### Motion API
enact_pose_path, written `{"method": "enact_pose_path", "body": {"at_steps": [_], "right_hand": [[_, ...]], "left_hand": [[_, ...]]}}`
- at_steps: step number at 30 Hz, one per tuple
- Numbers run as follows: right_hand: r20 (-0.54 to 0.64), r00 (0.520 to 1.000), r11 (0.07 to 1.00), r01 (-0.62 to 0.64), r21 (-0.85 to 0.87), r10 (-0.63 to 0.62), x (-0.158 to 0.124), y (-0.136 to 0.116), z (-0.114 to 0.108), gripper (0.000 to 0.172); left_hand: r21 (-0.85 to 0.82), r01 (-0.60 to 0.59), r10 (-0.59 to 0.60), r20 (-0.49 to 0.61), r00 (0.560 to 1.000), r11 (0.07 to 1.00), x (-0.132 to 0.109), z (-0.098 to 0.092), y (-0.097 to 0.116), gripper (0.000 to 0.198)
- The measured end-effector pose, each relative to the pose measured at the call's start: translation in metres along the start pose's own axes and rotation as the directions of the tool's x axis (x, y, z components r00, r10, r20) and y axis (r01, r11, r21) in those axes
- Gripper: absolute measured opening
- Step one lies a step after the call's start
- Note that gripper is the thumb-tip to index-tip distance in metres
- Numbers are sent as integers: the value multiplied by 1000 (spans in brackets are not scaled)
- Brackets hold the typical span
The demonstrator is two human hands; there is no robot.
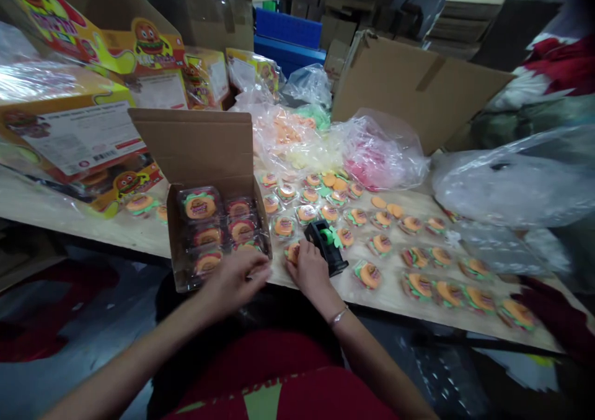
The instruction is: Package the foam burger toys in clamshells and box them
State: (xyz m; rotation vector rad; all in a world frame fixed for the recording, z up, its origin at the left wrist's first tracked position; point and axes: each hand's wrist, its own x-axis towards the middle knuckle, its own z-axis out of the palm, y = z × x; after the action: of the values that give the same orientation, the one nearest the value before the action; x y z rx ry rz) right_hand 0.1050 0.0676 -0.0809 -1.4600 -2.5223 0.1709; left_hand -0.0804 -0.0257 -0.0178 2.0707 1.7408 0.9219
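My right hand (313, 270) is closed around a small burger toy in a clear pack (292, 253) at the table's front edge, just beside a black tape dispenser (320, 237). My left hand (244, 275), slightly blurred, hovers at the front right corner of an open cardboard box (199, 141). Its fingers are loosely bent and apart, with nothing visible in them. Inside the box, clear-packed burger toys (201, 206) stand in two columns. More packed burgers (369, 274) lie across the table to the right of the dispenser.
Printed burger display boxes (88, 138) are stacked at the left. Plastic bags of pink pieces (372, 153) and orange pieces (290, 129) lie at the back, before a large carton (409, 85). A dark red sleeve (553, 315) of another person reaches in from the right.
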Motion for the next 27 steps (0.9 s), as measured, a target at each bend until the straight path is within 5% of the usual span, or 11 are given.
{"method": "enact_pose_path", "body": {"at_steps": [3,6,9,11,14,16,17,20,22,24,27], "right_hand": [[-63,998,991,22,132,-14,-1,10,-2,40],[-179,983,959,90,268,-42,-15,17,-7,41],[-338,935,889,240,390,-105,-36,15,-25,44],[-399,888,793,408,453,-229,-43,11,-43,49],[-362,828,572,558,601,-428,-27,12,-63,38],[-307,858,547,503,670,-412,2,17,-63,23],[-273,892,610,446,655,-360,19,19,-57,22],[-83,933,862,356,361,-350,69,21,-30,29],[85,928,927,350,134,-363,89,17,-14,46],[170,924,938,345,6,-341,99,11,-5,62],[178,929,942,335,-35,-323,100,6,-2,67]], "left_hand": [[-55,92,-94,-35,995,994,-10,28,29,26],[-59,100,-107,-135,985,993,-9,36,33,30],[-175,164,-185,-108,977,971,-3,37,31,38],[-386,257,-277,4,961,886,0,35,33,54],[-666,410,-370,212,905,623,2,23,37,70],[-724,456,-413,256,874,517,8,4,33,68],[-734,443,-440,218,871,514,13,-8,28,65],[-674,319,-500,-87,862,667,44,-49,-2,52],[-489,323,-461,-192,866,810,71,-71,-29,50],[-190,324,-362,-225,904,927,92,-82,-55,51],[87,288,-272,-156,950,954,106,-79,-82,47]]}}
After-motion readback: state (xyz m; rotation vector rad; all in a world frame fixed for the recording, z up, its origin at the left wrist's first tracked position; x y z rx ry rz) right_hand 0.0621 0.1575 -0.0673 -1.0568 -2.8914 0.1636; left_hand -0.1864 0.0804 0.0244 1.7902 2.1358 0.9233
